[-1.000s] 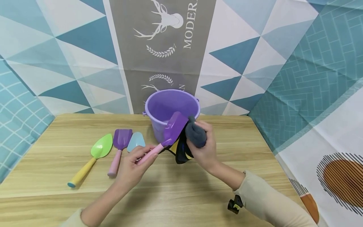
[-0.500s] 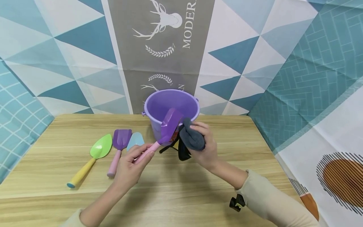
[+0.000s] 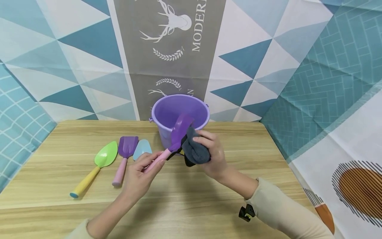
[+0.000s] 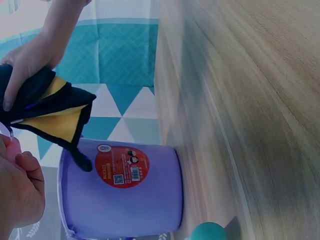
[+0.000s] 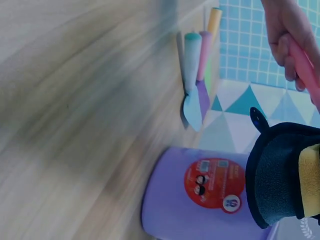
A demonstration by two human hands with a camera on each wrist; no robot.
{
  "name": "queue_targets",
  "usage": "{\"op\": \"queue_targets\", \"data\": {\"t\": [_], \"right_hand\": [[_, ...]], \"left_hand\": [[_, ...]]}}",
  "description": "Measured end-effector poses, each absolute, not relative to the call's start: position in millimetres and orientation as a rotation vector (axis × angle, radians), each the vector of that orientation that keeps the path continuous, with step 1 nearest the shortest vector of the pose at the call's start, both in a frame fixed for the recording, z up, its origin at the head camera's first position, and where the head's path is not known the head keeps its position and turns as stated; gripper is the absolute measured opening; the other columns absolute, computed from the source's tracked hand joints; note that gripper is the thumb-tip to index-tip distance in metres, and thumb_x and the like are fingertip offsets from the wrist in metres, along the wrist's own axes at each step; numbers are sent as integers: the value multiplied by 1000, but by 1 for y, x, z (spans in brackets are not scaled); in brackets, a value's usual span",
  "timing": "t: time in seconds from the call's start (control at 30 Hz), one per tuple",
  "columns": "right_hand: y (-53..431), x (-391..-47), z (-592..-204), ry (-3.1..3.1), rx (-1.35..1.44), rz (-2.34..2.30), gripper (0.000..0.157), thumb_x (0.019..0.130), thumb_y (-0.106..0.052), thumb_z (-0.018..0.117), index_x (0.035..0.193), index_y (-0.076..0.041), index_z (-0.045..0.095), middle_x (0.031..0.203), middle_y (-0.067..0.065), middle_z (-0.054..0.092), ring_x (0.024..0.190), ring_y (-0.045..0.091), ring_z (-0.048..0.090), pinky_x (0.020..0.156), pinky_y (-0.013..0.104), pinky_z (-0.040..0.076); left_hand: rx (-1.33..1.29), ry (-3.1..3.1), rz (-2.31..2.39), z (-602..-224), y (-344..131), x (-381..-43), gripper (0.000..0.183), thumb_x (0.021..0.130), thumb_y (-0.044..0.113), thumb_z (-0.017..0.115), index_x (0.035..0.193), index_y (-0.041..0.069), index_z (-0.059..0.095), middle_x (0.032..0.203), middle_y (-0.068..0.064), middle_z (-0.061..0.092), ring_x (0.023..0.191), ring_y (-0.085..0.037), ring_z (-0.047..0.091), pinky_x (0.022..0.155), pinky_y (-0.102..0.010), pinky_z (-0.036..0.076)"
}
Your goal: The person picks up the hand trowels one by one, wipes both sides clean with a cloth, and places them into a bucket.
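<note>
My left hand (image 3: 138, 177) grips the pink handle of a toy shovel with a purple blade (image 3: 178, 132), raised and tilted in front of the bucket (image 3: 165, 136). In my right hand (image 3: 213, 154) is a bunched dark grey cloth (image 3: 195, 149), held against the shovel's blade near its neck. The left wrist view shows the cloth's yellow side (image 4: 55, 122) and black edging. A small loop (image 5: 258, 119) sticks out from the cloth in the right wrist view, where the left hand (image 5: 292, 45) holds the pink handle. The cloth hides part of the blade.
The purple bucket stands at the table's back edge, with a red label (image 4: 122, 166) on its side. Left of it lie a light blue shovel (image 3: 143, 148), a purple shovel with pink handle (image 3: 128, 146), and a green trowel with yellow handle (image 3: 107, 153). Patterned fabric (image 3: 247, 59) hangs behind.
My right hand has moved the cloth to the left and slightly down along the shovel's blade, towards its neck. The left hand and shovel have shifted only slightly.
</note>
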State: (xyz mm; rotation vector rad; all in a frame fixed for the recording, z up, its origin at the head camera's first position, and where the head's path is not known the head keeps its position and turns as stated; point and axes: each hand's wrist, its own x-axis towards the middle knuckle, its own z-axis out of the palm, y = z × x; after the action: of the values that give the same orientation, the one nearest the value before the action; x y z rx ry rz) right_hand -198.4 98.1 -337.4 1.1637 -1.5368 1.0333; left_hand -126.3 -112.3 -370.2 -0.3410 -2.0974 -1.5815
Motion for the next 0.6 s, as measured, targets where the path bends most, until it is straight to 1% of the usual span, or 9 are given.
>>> {"op": "queue_targets", "data": {"t": [0.17, 0.27, 0.43, 0.5, 0.6], "right_hand": [[95, -196, -342, -1516, 1248, 944, 27, 86, -17, 66, 104, 0, 55, 105, 19, 56, 95, 31, 57, 81, 35, 51], [95, -196, -341, -1481, 1274, 923, 27, 86, -17, 67, 103, 0, 56, 104, 19, 58, 93, 31, 58, 80, 35, 51], [102, -201, -334, -1448, 1194, 1064, 27, 84, -12, 66, 103, 4, 55, 107, 22, 58, 99, 30, 59, 90, 32, 50], [104, -203, -330, -1454, 1121, 1125, 27, 84, -10, 66, 103, 5, 55, 108, 22, 57, 102, 28, 58, 93, 31, 49], [105, -206, -325, -1468, 1037, 1159, 30, 83, -11, 68, 104, 6, 53, 108, 22, 57, 105, 26, 58, 93, 31, 48]], "left_hand": [[-364, -2090, -1601, -370, -114, -125, 26, 83, 5, 68, 109, 7, 70, 84, -3, 63, 71, -3, 49, 53, -19, 42], [-368, -2090, -1605, -370, -115, -125, 26, 84, 5, 67, 110, 6, 69, 85, -1, 62, 71, -2, 49, 52, -19, 42], [-370, -2072, -1607, -371, -117, -123, 27, 82, 0, 67, 109, 5, 69, 86, 4, 62, 73, -2, 49, 52, -17, 41], [-390, -2054, -1604, -371, -117, -123, 26, 82, -1, 67, 108, 4, 69, 84, 4, 61, 72, -2, 48, 52, -17, 41], [-442, -2020, -1593, -372, -116, -123, 24, 81, -1, 68, 105, 2, 70, 83, 1, 63, 71, -2, 49, 52, -17, 41]]}}
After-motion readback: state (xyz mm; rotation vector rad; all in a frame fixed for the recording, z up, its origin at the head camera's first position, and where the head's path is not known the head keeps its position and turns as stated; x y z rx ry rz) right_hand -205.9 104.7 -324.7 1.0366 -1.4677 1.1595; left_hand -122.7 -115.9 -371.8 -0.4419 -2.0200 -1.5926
